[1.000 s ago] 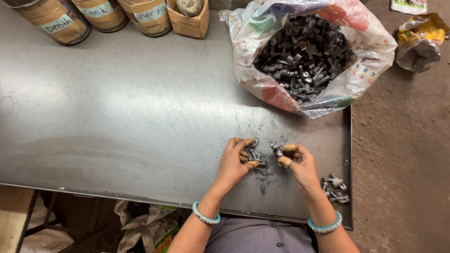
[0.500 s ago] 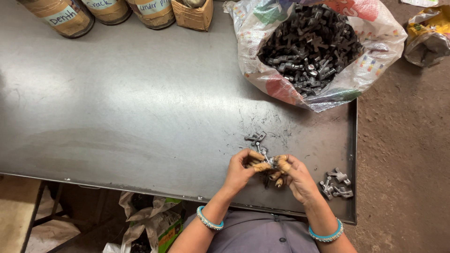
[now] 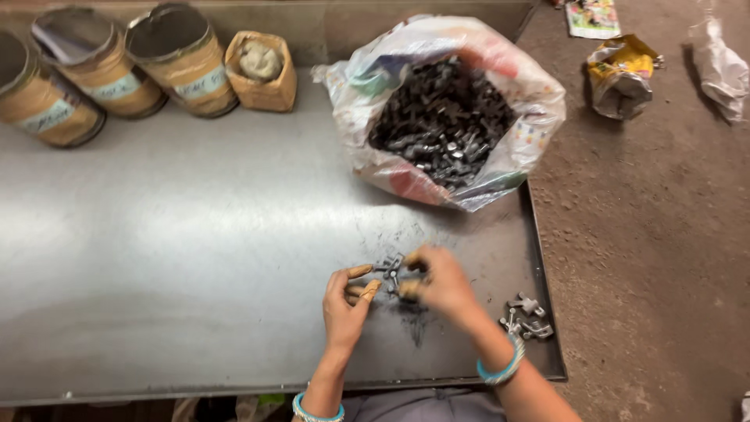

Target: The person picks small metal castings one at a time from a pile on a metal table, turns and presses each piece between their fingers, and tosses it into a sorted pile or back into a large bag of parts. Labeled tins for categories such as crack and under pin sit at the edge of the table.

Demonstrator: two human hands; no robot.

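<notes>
A person's two bare hands meet over the near edge of a smooth grey sheet-metal table [image 3: 180,258], each wrist ringed by a turquoise bangle. The left hand [image 3: 346,301] has its taped fingertips pinched toward a small cluster of dark metal parts [image 3: 391,272] lying on the table between the hands. The right hand [image 3: 441,281] is blurred and curls around the same cluster; how tightly it grips cannot be told. Dark smudges stain the metal beneath them. Just right, near the table's corner, sits a little pile of grey parts [image 3: 527,316]. Farther back, an open crinkled plastic bag [image 3: 516,148] brims with black metal pieces. Along the far edge stand three cardboard drums [image 3: 117,74] and a small woven basket [image 3: 262,70]. Rough brown floor [image 3: 656,234] lies right, strewn with crumpled wrappers [image 3: 621,74].
</notes>
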